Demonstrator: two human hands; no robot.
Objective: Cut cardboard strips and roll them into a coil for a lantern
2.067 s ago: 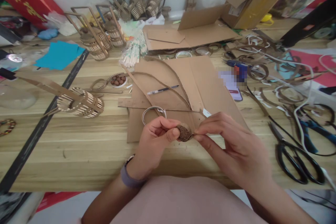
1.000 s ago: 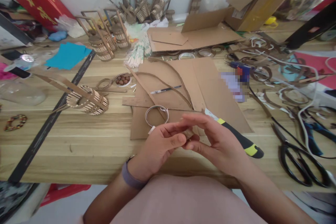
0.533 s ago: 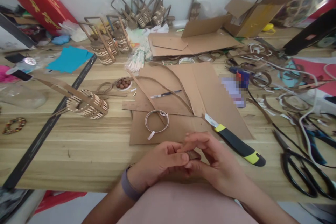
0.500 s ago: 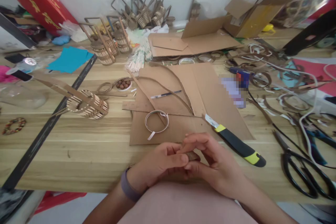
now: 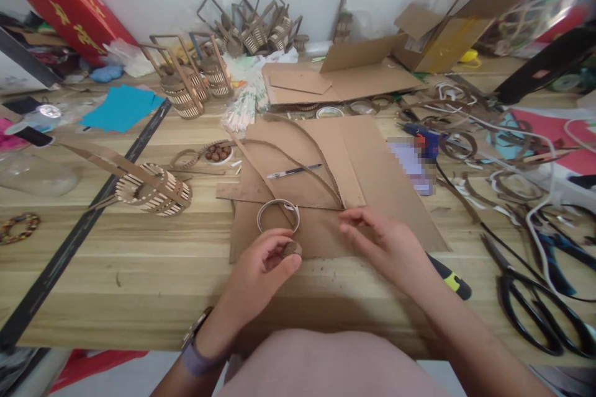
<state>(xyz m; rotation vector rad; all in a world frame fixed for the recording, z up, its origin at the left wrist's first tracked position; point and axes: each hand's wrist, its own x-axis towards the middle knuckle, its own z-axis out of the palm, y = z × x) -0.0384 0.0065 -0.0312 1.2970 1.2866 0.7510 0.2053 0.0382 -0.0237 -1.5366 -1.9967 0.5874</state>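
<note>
My left hand (image 5: 258, 270) is closed around a small brown roundish piece (image 5: 292, 250), possibly cardboard, pinched by thumb and fingers; the rest of it is hidden in the palm. Just beyond lies a ring of thin strip (image 5: 278, 216) on a flat cardboard sheet (image 5: 321, 242). My right hand (image 5: 384, 245) hovers over that sheet with thumb and fingers apart, nothing visible between them. It covers most of the utility knife, whose black and yellow handle end (image 5: 454, 282) shows beside the wrist. A pen (image 5: 294, 171) and curved cardboard strips (image 5: 321, 161) lie farther up the sheet.
A small slatted bucket (image 5: 156, 189) stands left, near a black ruler-like strip (image 5: 60, 267). Black-handled scissors (image 5: 531, 304) and a glue gun (image 5: 423, 139) lie right. A dish of brown balls (image 5: 218, 153) sits behind, with several more buckets (image 5: 184, 96) at the back.
My hands have parted. The left moved left, keeping the small brown piece; the right let go of it and moved right and forward, over the utility knife.
</note>
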